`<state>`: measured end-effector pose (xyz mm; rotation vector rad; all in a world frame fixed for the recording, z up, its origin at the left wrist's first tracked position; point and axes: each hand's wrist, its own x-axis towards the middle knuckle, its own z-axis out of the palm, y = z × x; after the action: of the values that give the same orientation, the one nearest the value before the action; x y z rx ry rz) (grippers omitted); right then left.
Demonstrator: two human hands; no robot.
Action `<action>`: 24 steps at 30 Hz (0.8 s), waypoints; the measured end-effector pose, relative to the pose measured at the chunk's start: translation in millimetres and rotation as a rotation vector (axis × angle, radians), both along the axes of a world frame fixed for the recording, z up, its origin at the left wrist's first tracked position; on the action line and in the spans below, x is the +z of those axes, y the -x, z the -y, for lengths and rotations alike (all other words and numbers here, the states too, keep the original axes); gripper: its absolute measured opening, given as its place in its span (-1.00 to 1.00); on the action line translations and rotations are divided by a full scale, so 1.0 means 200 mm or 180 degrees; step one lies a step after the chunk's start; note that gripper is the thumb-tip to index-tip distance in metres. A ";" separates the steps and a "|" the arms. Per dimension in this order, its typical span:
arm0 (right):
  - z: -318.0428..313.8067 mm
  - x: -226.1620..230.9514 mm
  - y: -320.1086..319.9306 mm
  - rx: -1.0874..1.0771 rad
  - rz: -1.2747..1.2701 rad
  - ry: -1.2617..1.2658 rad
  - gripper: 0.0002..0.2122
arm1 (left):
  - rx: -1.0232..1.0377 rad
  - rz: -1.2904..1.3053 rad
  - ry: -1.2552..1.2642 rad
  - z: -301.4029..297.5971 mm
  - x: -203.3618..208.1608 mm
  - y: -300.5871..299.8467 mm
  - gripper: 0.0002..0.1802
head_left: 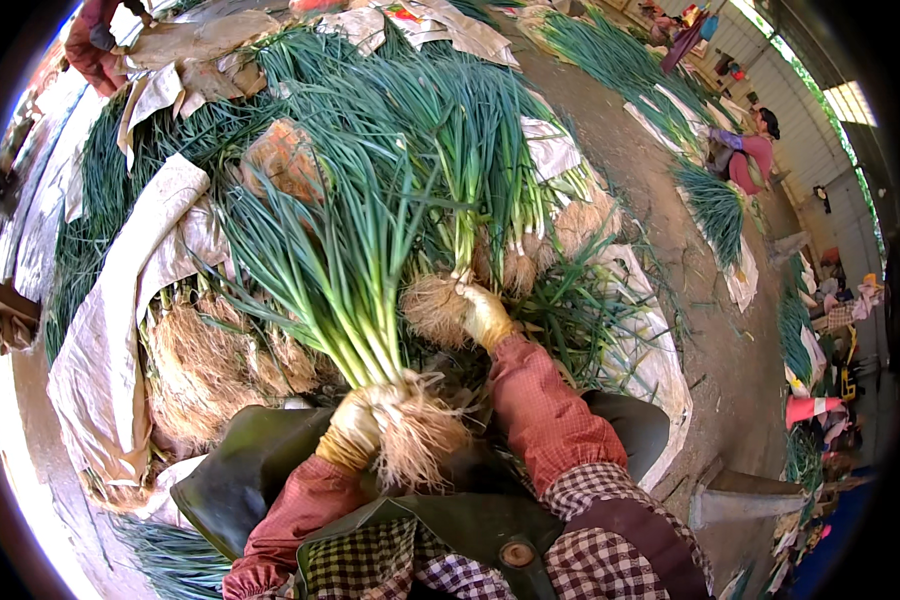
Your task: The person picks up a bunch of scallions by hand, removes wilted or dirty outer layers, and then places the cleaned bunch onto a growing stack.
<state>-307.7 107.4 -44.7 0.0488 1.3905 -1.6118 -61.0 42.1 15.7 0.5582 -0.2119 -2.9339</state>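
Observation:
My left hand (353,432), in a pale yellow glove, is closed around the white stems of a thick bunch of spring onions (355,290). Long green leaves fan up and away from it, while a tangle of pale roots (418,436) hangs over its right side. Farther off and to the right, my gloved right hand (486,316) closes on the root end of other spring onions (464,245). Brown roots (436,308) stick out at that hand's left. The leaves of this second lot lie over the pile beyond.
A big heap of spring onions (370,90) spreads ahead, partly under pale sacking (120,330). Rooty bundles (205,365) lie left. At right are a bare floor strip (720,370), a grey metal piece (745,497) and a seated person (752,155). Another person (92,45) bends at far left.

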 end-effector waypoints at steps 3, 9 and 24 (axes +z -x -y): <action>-0.09 -0.02 -0.24 0.0349 0.0217 0.0723 -0.76 | 0.0555 0.0443 0.0306 0.11 0.01 -0.04 -0.54; -0.16 0.02 -0.51 0.1852 -0.1224 0.0051 -0.62 | -0.0017 0.1396 0.1059 0.06 -0.26 -0.03 -0.78; 0.08 0.19 -0.44 0.3141 -0.4644 -0.1501 -0.64 | -0.0185 0.1983 0.2042 0.02 -0.27 -0.04 -0.89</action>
<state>-219.2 92.3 -6.6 -1.5300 2.2197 -0.2605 -53.0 37.9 -38.8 1.3107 -1.1822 -2.4143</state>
